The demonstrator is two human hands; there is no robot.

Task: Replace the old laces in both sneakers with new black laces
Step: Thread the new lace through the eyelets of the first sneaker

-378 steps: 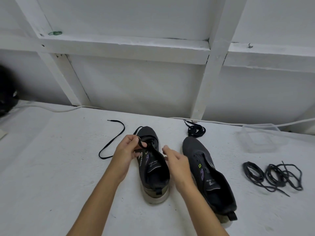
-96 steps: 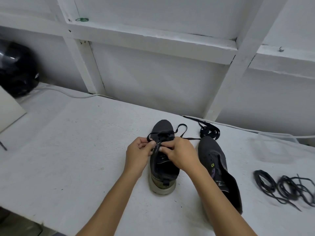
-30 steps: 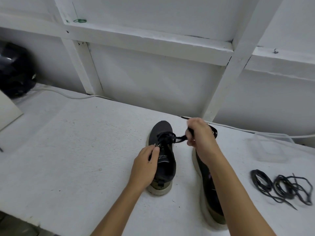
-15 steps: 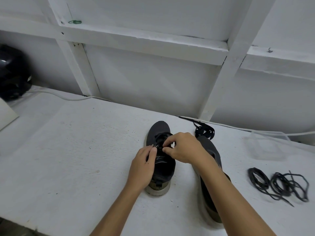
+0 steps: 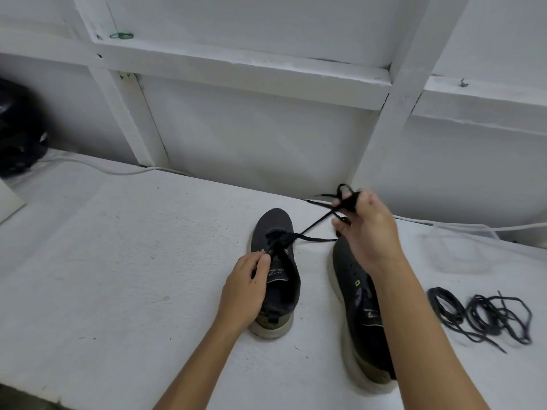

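The left sneaker (image 5: 276,270) is steadied on the bench (image 5: 118,261) by the left hand (image 5: 244,291), fingers curled at its eyelets; its black lace (image 5: 315,229) is pinched and drawn toward two o'clock by the right hand (image 5: 367,232), above the right sneaker (image 5: 359,315). Loose laces (image 5: 479,316) are seen at three o'clock beside a clear container (image 5: 464,250).

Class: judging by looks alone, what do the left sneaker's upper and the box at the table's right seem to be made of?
Left sneaker: upper looks like dark knit fabric, matte with fine weave; sole seems pale rubber. Box: probably clear plastic, since the table shows through it.

No readable text. Left sneaker (image 5: 273,261) tongue has a small white print, too blurred to read. Right sneaker (image 5: 359,309) markings illegible too
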